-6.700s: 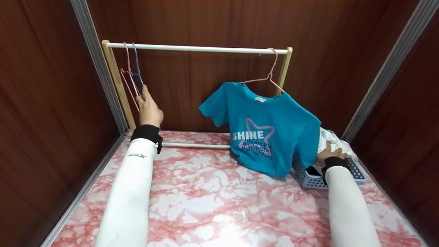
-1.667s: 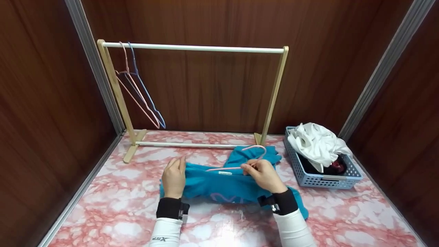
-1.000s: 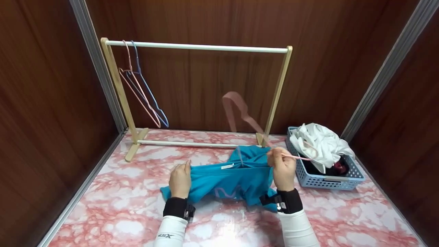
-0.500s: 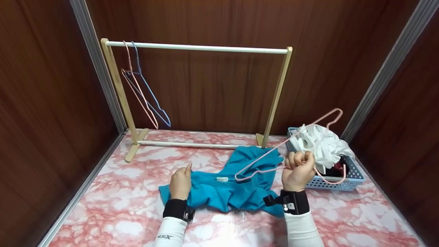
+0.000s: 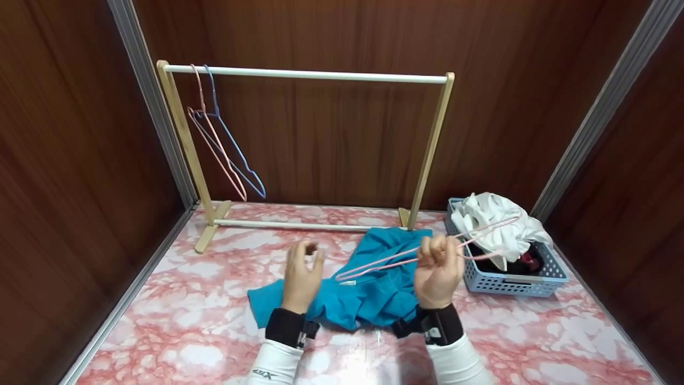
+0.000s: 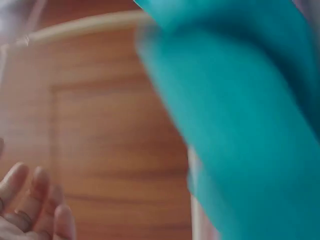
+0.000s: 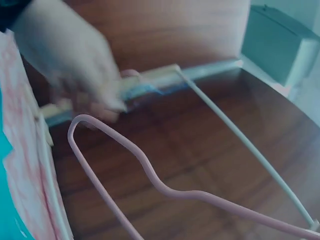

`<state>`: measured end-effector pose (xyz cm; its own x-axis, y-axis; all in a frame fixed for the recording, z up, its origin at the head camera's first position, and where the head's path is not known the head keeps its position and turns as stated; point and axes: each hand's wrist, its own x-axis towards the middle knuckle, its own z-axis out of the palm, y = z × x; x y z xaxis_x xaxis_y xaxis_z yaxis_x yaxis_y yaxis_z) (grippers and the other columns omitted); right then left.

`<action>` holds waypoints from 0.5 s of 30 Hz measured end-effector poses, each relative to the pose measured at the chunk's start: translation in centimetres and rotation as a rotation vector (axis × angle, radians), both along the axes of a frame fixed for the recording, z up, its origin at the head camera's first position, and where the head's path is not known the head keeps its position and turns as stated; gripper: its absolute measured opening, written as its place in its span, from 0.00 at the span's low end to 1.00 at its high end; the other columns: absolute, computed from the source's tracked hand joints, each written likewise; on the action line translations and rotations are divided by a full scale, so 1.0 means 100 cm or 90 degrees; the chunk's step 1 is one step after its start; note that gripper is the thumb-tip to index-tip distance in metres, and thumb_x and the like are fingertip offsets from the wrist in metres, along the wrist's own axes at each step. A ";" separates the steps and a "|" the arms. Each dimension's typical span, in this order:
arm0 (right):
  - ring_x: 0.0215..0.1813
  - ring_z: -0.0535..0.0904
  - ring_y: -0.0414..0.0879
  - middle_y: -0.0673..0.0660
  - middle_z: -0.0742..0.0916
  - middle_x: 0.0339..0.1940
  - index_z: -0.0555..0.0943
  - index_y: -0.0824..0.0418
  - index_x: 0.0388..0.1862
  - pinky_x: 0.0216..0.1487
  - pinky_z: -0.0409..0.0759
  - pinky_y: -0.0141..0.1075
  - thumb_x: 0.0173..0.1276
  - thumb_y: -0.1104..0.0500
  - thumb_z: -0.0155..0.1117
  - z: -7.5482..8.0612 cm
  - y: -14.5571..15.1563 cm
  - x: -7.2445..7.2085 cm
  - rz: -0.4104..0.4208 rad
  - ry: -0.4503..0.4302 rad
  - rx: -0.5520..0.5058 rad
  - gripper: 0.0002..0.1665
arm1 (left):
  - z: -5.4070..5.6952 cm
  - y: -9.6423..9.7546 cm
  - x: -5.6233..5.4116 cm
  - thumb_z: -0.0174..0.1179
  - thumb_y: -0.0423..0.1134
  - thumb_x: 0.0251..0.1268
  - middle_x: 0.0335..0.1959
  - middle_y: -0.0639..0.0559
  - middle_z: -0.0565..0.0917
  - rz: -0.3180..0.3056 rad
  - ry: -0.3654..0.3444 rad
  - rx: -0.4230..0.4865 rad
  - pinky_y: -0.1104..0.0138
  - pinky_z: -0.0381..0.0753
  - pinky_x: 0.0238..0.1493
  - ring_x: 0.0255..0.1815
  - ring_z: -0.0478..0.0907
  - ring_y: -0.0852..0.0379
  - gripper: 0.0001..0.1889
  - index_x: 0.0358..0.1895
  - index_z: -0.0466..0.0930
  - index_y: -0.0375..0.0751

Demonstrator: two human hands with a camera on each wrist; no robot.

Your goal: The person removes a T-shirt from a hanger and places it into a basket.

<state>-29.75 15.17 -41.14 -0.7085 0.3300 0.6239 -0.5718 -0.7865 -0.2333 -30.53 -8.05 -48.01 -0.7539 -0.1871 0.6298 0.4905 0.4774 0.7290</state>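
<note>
A blue T-shirt (image 5: 368, 302) lies rumpled on the table, its pale neck label partly showing. Above it my right hand (image 5: 439, 272) grips a pink clothes hanger (image 5: 374, 266) by its middle, one end pointing left over the shirt and the other over the basket. In the right wrist view the same hanger (image 7: 145, 160) crosses the foreground. My left hand (image 5: 303, 275) is raised above the shirt's left part, fingers loosely bent, thumb apart, holding nothing. The left wrist view is blurred; it shows fingers (image 6: 35, 200) beside blue cloth (image 6: 235, 125).
Behind stands a wooden clothes rack (image 5: 315, 74) with a white rail. A pink hanger (image 5: 214, 144) and a blue hanger (image 5: 238, 147) hang at its left end. On the right a blue-grey basket (image 5: 515, 286) holds white cloth (image 5: 494, 214) and dark cloth. Brown panels wall the table in.
The T-shirt came off the rack onto the table. My right hand drew the pink hanger out of its neck and turned it leftward. My left hand has let go of the cloth and lifted.
</note>
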 end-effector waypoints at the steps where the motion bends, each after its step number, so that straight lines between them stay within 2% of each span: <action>1: 0.25 0.45 0.45 0.52 0.52 0.24 0.53 0.60 0.24 0.30 0.42 0.34 0.85 0.59 0.44 -0.002 -0.004 0.001 -0.001 0.008 0.010 0.25 | 0.003 0.004 0.002 0.58 0.36 0.77 0.48 0.42 0.81 -0.036 0.015 -0.004 0.52 0.79 0.55 0.52 0.77 0.46 0.09 0.54 0.78 0.37; 5: 0.25 0.45 0.45 0.53 0.52 0.24 0.49 0.59 0.25 0.29 0.41 0.34 0.87 0.58 0.41 -0.008 -0.018 0.002 0.009 0.030 0.056 0.25 | 0.014 0.016 0.012 0.57 0.38 0.78 0.45 0.44 0.86 -0.174 0.014 -0.054 0.60 0.83 0.48 0.45 0.82 0.53 0.10 0.51 0.83 0.37; 7: 0.24 0.44 0.45 0.53 0.51 0.24 0.48 0.59 0.26 0.29 0.41 0.34 0.87 0.57 0.38 -0.010 -0.021 0.002 0.014 0.036 0.079 0.25 | 0.017 0.021 0.016 0.55 0.42 0.80 0.41 0.46 0.88 -0.248 -0.025 -0.079 0.64 0.83 0.45 0.40 0.83 0.58 0.13 0.50 0.85 0.39; 10: 0.24 0.44 0.45 0.52 0.52 0.24 0.48 0.59 0.26 0.29 0.41 0.35 0.88 0.55 0.37 -0.013 -0.023 0.002 0.017 0.042 0.103 0.25 | 0.019 0.025 0.019 0.53 0.47 0.82 0.34 0.47 0.88 -0.329 -0.083 -0.118 0.70 0.81 0.39 0.32 0.79 0.65 0.17 0.46 0.87 0.39; 12: 0.24 0.44 0.45 0.52 0.52 0.24 0.49 0.59 0.27 0.29 0.41 0.35 0.88 0.54 0.37 -0.013 -0.023 0.002 0.015 0.045 0.116 0.25 | 0.018 0.026 0.020 0.53 0.48 0.82 0.28 0.50 0.84 -0.358 -0.105 -0.135 0.73 0.76 0.33 0.26 0.74 0.69 0.18 0.40 0.86 0.39; 15: 0.24 0.46 0.46 0.53 0.53 0.24 0.51 0.57 0.29 0.30 0.43 0.36 0.88 0.55 0.35 -0.012 -0.024 0.004 0.011 0.038 0.148 0.22 | 0.019 0.025 0.021 0.53 0.49 0.81 0.21 0.57 0.75 -0.366 -0.117 -0.161 0.75 0.65 0.26 0.21 0.65 0.70 0.19 0.33 0.82 0.40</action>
<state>-29.34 12.81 -42.34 -0.6723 0.1604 0.7227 -0.5771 -0.7250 -0.3759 -28.47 -5.50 -46.16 -0.7889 0.4150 0.4532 0.5970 0.3432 0.7251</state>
